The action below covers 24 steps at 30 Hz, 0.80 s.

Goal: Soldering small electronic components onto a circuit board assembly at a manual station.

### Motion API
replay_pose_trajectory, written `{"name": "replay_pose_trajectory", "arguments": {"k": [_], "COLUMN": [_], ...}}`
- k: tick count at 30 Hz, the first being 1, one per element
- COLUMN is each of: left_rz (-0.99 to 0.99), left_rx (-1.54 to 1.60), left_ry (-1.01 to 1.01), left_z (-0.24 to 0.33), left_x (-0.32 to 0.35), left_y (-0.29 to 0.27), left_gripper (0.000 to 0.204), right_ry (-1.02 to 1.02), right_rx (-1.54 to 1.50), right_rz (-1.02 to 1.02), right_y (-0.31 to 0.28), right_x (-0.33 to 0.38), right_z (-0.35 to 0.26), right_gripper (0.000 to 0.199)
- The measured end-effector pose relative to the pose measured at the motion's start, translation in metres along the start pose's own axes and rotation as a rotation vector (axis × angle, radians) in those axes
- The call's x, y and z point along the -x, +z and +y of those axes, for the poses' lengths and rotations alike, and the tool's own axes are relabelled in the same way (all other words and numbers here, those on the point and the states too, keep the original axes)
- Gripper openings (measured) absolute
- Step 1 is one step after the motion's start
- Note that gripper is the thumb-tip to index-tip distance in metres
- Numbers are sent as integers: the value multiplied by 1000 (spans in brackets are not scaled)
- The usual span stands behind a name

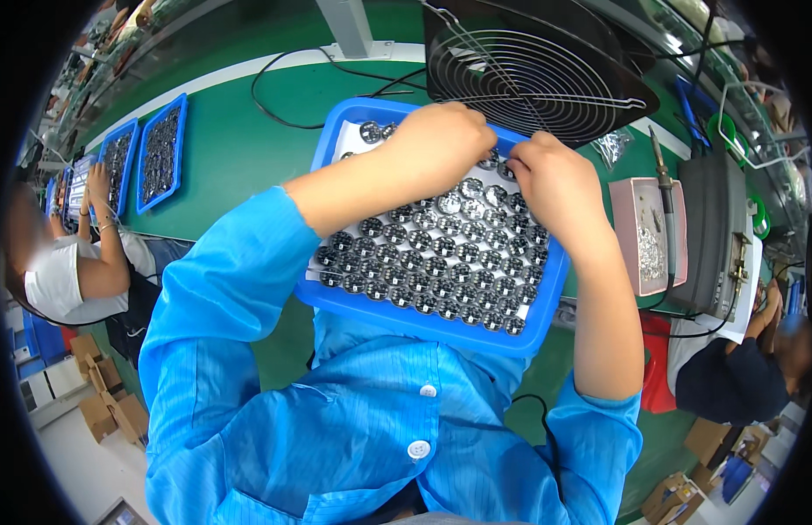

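Observation:
A blue plastic tray (pixel 406 329) lies before me, lined with white sheet and filled with rows of small round black-and-silver parts (pixel 436 266). Over its far side my left hand (pixel 441 144) is bent, the fingers curled together, and what they hold is hidden. My right hand (pixel 556 179) is closed too, with fingertips pressed together at one round part (pixel 506 171) near the tray's far right corner. Both hands are close to each other. Several parts in the middle (pixel 472 188) look more silvery and shiny than the darker ones around them.
A black fan with a wire guard (pixel 524 83) stands right behind the tray. At right are a soldering iron (pixel 663 179), a pink box (pixel 638 188) of small metal bits and a grey machine (pixel 714 227). Two blue trays (pixel 163 153) of parts stand left. People sit on both sides.

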<state>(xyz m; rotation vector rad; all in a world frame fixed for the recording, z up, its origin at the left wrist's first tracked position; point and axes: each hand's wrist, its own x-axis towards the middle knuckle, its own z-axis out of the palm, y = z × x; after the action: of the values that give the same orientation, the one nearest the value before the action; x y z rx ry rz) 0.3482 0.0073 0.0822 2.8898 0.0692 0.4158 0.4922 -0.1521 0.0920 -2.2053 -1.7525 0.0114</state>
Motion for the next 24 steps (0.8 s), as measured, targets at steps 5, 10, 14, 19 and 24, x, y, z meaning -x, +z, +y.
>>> {"name": "replay_pose_trajectory", "arguments": {"k": [5,10,14,19,24], "left_rz": [14,-21,148,-147,-150], "left_rx": [22,107,122,104,121], "left_ry": [-2,10,-109,-123,-97], "left_z": [-9,-27,-61,-63,-69], "left_x": [10,19,36,56,64], "left_y": [2,-13,-47,-50,-43], "left_gripper": [10,14,18,18,19], "right_ry": [-32,-68,-76,-159,-195], "right_rx": [-33,-23,-61,-61,-29], "right_rz": [46,-1,57,49,-9], "right_y": [6,12,10,30,44], "right_x": [-4,-5,-18,-38,-52], "right_z": [-18,-23,-41,-66,-79], "right_gripper": [10,10,13,16,12]}}
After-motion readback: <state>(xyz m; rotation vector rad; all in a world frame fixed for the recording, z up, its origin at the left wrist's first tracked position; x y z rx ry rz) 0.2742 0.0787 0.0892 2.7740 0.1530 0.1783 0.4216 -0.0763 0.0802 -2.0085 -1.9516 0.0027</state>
